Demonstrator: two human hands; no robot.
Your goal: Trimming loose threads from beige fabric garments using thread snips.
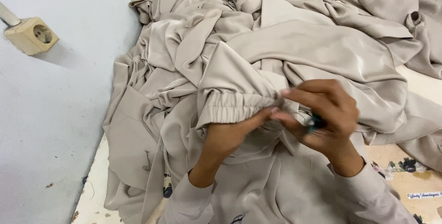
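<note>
A beige satin garment lies in a rumpled heap across the floor. Its gathered elastic cuff is lifted toward me. My left hand is under the cuff, fingers pinching its gathered edge. My right hand pinches the same edge from the right and also holds a small dark tool, blurred, in its palm. Both my sleeves are the same beige colour.
A pale blue wall rises on the left with a cream socket box mounted on it. More beige cloth piles up at the far right. A patterned floor mat shows at the lower right.
</note>
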